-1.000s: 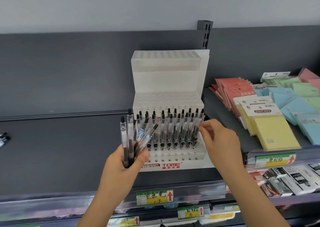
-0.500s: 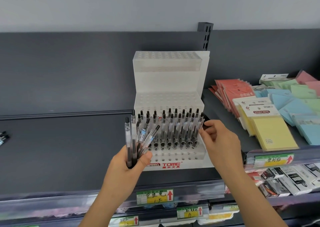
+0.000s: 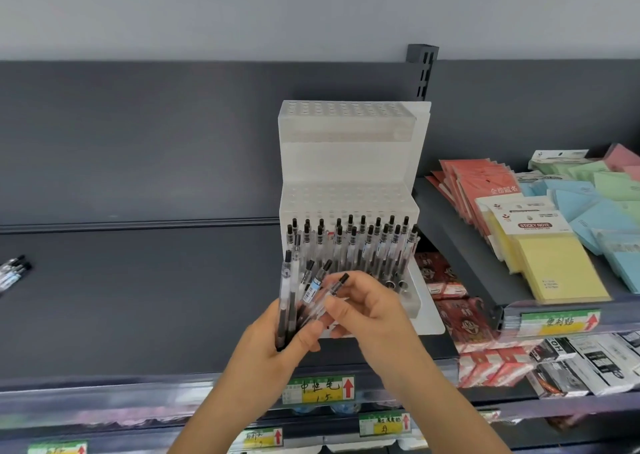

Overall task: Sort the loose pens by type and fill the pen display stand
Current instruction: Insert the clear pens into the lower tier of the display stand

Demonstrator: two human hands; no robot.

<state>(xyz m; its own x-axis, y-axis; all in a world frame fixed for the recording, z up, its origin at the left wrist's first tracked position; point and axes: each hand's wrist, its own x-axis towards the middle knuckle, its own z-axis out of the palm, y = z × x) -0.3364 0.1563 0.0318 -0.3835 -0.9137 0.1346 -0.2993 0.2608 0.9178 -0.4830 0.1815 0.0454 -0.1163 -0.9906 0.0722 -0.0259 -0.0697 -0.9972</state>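
Note:
A white stepped pen display stand [image 3: 349, 162] sits on the dark shelf. Its lowest tier holds several clear pens with black caps [image 3: 367, 242]; the two upper tiers show only bare holes. My left hand [image 3: 277, 346] grips a bunch of clear black-capped pens [image 3: 294, 297] in front of the stand. My right hand [image 3: 367, 311] has come across to the bunch and pinches one pen [image 3: 334, 290] from it between thumb and fingers.
More loose pens [image 3: 14, 273] lie at the far left of the shelf [image 3: 138, 297]. Sticky-note pads [image 3: 550, 266] and coloured packets [image 3: 478, 183] fill the raised shelf to the right. Price tags [image 3: 318, 389] run along the shelf's front rail.
My right hand has left the stand's right end and moved left to the bunch, taking hold of one pen. The left hand with the bunch stayed roughly in place.

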